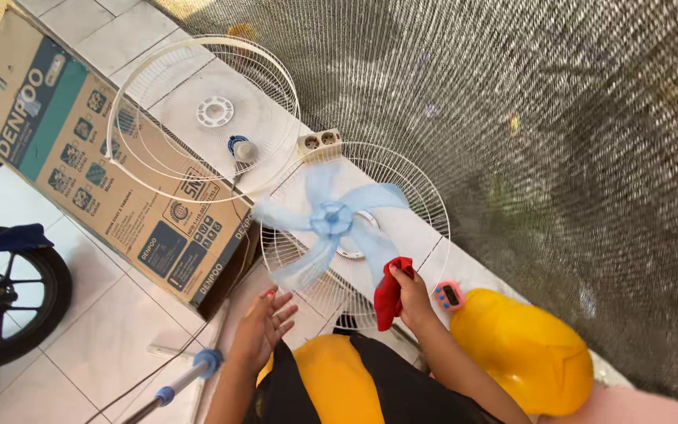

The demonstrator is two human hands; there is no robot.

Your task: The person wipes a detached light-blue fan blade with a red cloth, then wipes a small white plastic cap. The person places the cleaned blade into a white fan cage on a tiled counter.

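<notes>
From the head camera, the right hand [413,298] clenches a red cloth [390,292], its fingers wrapped round the bunched fabric, pressed against the near right blade of the pale blue fan blade [331,220]. The translucent blade set sits on a white wire rear grille [402,188], at the middle of the scene on the tiled floor [80,345]. The left hand [264,326] hovers near the grille's near left rim, fingers released and spread, holding nothing. Farther left, the detached front grille [205,114] leans on a cardboard box [96,157]. A white power socket [319,143] lies between the grilles. A small pink timer [449,295] sits just right of the cloth.
</notes>
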